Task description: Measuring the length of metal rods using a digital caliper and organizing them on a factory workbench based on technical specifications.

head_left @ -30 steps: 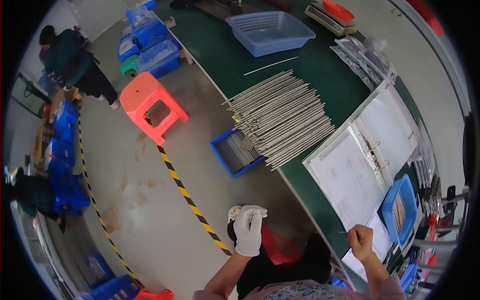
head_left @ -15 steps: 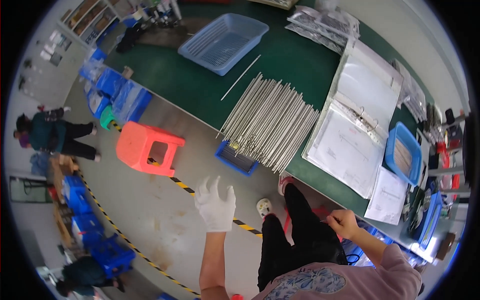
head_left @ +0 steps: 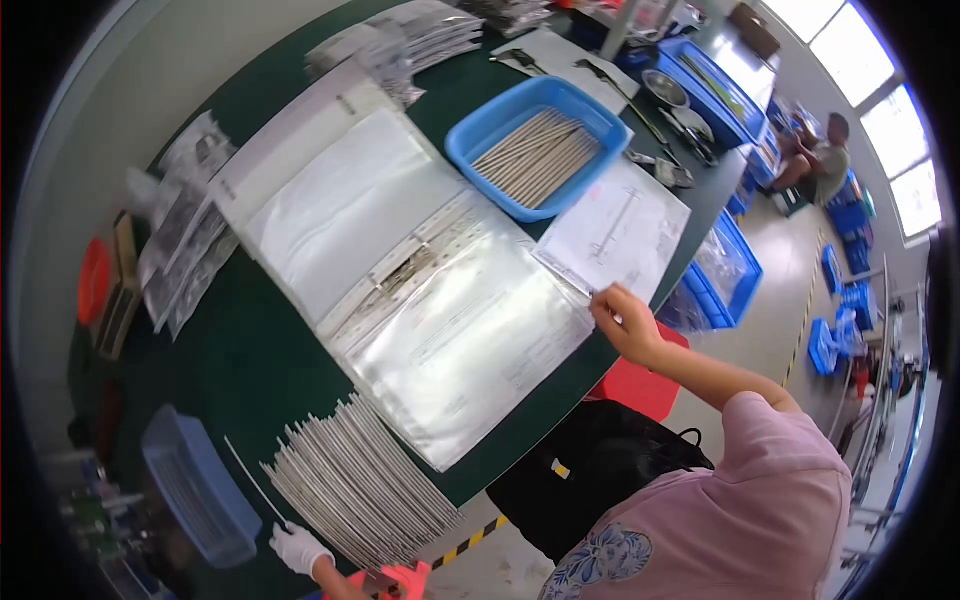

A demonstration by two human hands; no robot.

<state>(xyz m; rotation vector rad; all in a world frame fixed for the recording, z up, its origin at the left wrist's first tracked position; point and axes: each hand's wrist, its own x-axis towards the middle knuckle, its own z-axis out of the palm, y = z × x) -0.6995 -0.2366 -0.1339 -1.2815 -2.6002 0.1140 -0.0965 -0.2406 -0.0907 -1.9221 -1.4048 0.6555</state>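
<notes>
My left hand [head_left: 300, 549], in a white glove, is at the lower left with its fingers closed at the near end of a single thin metal rod [head_left: 250, 474]. That rod lies between a blue-grey plastic basket [head_left: 200, 490] and a wide row of similar metal rods [head_left: 355, 480] on the green table. My right hand [head_left: 626, 318], bare, is pinched above the edge of the open binder and a loose drawing sheet [head_left: 625, 228]. A thin, shiny piece sticks out of its fingertips; its kind I cannot make out.
The open ring binder [head_left: 340, 190] with plastic sleeves covers the middle of the green table [head_left: 220, 370]. Beyond the drawing, a blue basin [head_left: 460, 140] holds more rods. Bagged parts [head_left: 430, 35] lie at the back. A red stool [head_left: 650, 380] stands at the table's near edge.
My view has swung to the right. My left hand has gone from the air over the floor to the single rod. My right hand has moved from beside my lap to above the drawing.
</notes>
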